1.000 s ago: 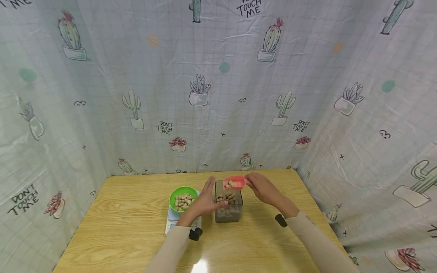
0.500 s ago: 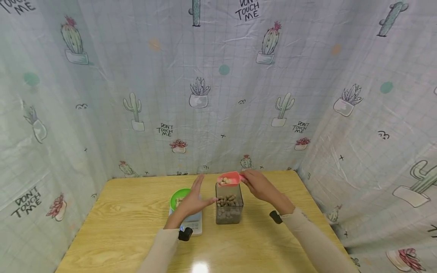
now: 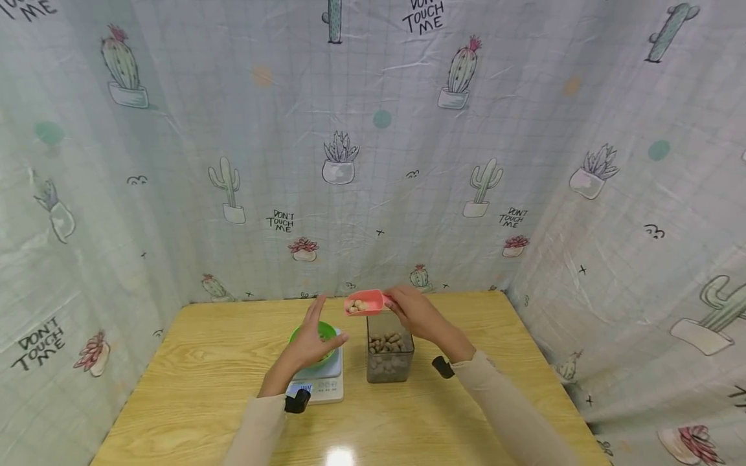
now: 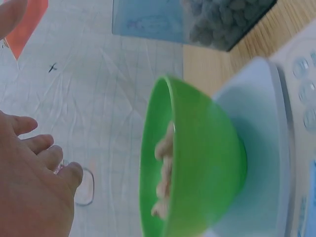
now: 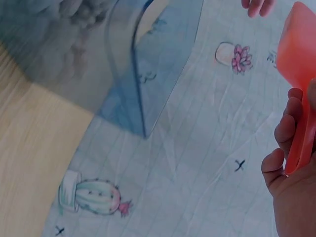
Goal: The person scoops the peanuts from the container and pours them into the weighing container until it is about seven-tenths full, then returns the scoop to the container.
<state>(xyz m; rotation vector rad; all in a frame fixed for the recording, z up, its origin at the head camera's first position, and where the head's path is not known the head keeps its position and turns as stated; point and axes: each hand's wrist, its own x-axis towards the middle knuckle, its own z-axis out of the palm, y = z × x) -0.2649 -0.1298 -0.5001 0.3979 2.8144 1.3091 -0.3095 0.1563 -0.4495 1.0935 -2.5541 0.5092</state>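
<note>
My right hand [image 3: 416, 312] grips the handle of a pink-red scoop [image 3: 373, 301], which carries several peanuts in their shells [image 3: 357, 306]. The scoop is level, in the air between the bin and the bowl. Below it and to the right stands a clear grey bin [image 3: 389, 369] partly filled with peanuts. My left hand [image 3: 305, 344], fingers extended and thumb apart, hovers by a green bowl [image 4: 207, 158] and holds nothing. In the left wrist view, peanuts [image 4: 165, 180] show inside the bowl. A white kitchen scale [image 3: 332, 388] bears the bowl; its display is partly covered by my left wrist.
Everything stands on a wooden table [image 3: 221, 362]. Behind it and at both sides hangs a curtain [image 3: 379, 213] printed with cacti. Black wrist cameras sit at the left wrist [image 3: 298, 401] and the right wrist [image 3: 443, 367].
My right hand has carried the loaded scoop left, from over the bin toward the bowl. The left hand has moved left, away from the bin to beside the bowl.
</note>
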